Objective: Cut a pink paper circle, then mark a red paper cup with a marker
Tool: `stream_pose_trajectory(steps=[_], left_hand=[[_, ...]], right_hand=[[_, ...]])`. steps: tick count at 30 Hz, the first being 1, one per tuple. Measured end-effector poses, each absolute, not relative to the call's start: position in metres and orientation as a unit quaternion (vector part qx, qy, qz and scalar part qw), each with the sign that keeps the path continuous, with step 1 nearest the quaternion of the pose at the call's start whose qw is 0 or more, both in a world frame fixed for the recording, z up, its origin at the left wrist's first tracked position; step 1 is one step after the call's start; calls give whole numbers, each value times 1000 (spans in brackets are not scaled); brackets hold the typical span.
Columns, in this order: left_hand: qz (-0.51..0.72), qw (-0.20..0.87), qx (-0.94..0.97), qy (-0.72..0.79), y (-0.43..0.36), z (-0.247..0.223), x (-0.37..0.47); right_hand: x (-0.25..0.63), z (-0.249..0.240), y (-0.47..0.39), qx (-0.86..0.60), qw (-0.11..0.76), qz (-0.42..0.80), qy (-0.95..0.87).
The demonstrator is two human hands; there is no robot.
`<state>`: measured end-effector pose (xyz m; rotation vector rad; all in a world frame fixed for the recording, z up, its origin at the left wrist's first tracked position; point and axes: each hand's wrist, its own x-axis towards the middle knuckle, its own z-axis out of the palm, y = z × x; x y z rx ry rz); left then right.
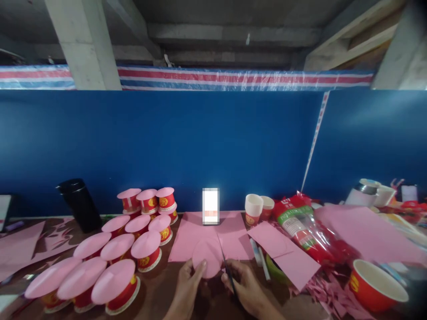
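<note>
L of pink sheet [233, 240]: cone-topped red paper cups [145, 246], prob. done. At its near edge: L hand [187, 282] pinching flat pink paper disc [208, 253], unfinished; R hand [246, 280] curled round scissors [229, 275] by disc's rim. R of sheet: bare paper cups [254, 206], no tops.

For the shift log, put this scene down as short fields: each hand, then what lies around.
Left hand: holds a pink paper disc by its edge
Right hand: holds a dark-handled tool, probably scissors, beside the disc
Beyond the hands: pink sheets; upright phone-like device, screen blurred
Left side: rows of red cups under pink paper tops; black bottle
Right side: red-and-green plastic packet; shredded pink paper; open red cup
Backdrop: blue partition
</note>
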<state>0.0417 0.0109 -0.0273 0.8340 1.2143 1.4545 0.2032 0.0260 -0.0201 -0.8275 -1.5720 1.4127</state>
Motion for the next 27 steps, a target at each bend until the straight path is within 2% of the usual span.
stream_pose_trajectory(steps=[10,27], left_hand=[[636,482,371,474,10,-26,45],[630,500,334,492,10,-20,47]], right_hand=[[209,-26,27,-362,381,534,-663],[208,-12,26,-428,325,504,-676]])
